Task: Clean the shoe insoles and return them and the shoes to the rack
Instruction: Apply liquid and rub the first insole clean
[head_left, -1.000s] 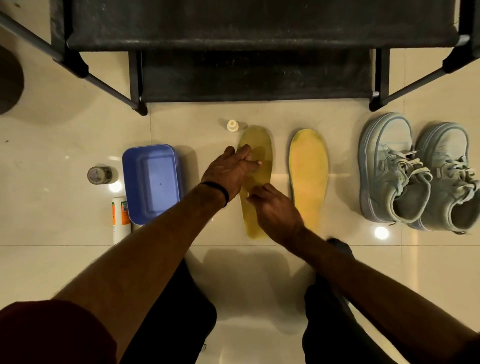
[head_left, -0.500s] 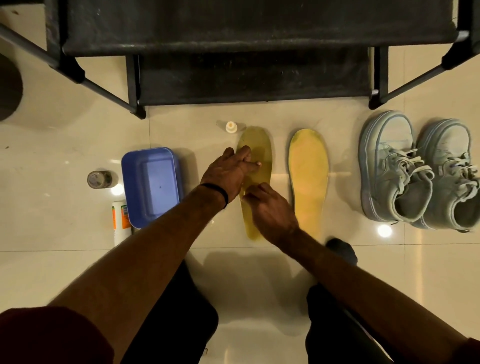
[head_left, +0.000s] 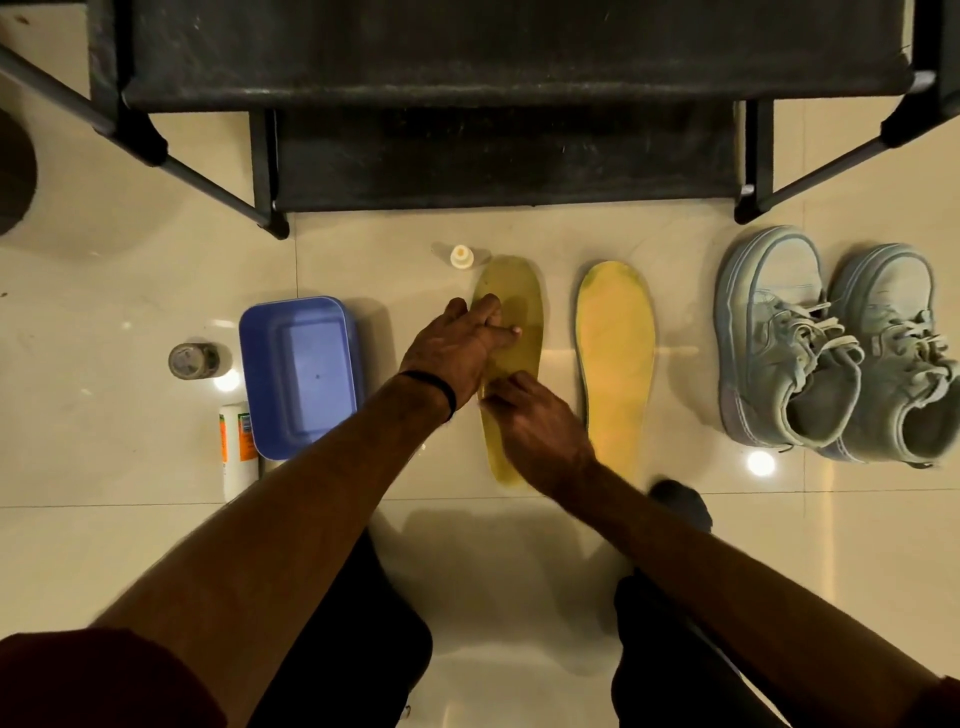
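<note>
Both hands are down on the left insole (head_left: 511, 364), which lies flat on the tiled floor (head_left: 130, 260) at the middle of the frame, toe end toward the rack. The left hand (head_left: 457, 348) rests across its upper half with fingers straight and close together, pinning it down. The right hand (head_left: 535, 426) sits just below, over the middle and heel part; its fingers look curled toward the insole's left edge, but whether they pinch anything, a cloth or the edge itself, cannot be told from here.

This insole looks darker and glossier than the right insole (head_left: 615, 364) lying just beside it, which is a paler, matte yellow. My guess is the left one is wet and mid-scrub, while the other has not been done, or is already dry; the picture will not settle that.

The two pale blue sneakers (head_left: 836, 343) stand side by side at the right of the frame, empty of insoles. The black shoe rack (head_left: 467, 93) fills the top, its shelves bare where visible. At left are a blue plastic tub (head_left: 301, 374), a white and orange bottle (head_left: 236, 447) lying beside it, a small round jar (head_left: 195, 359), and a little white cap (head_left: 461, 257) near the insole's toe.

So I would put the job at an early-to-middle stage: cleaning under way, and the returning of insoles and shoes to the rack all yet to come.
</note>
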